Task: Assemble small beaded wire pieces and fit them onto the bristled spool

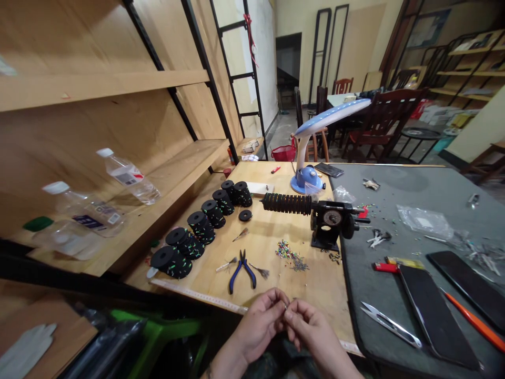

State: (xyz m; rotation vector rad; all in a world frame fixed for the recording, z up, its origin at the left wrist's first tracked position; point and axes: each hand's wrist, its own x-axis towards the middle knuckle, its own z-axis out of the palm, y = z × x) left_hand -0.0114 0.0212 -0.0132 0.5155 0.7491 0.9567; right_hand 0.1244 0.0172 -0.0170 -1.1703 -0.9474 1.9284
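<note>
My left hand (261, 321) and my right hand (311, 326) meet at the table's near edge, fingertips pinched together on something tiny that I cannot make out. Just beyond them on the wooden tabletop (268, 247) lie blue-handled pliers (241, 269), a small pile of coloured beads (290, 255) and some thin metal tools (228, 263). A black winding device (329, 223) with a ribbed black roll (287, 203) on its shaft stands further back. A row of black foam spools (201, 226) with coloured flecks runs along the left.
A grey mat (414, 221) covers the table's right side with snips (389, 322), two phones (434, 316), a red lighter (384, 267), an orange pen (475, 322) and plastic bags. A blue desk lamp (311, 158) stands behind. Bottles (130, 176) lie on the left shelf. Chairs stand beyond.
</note>
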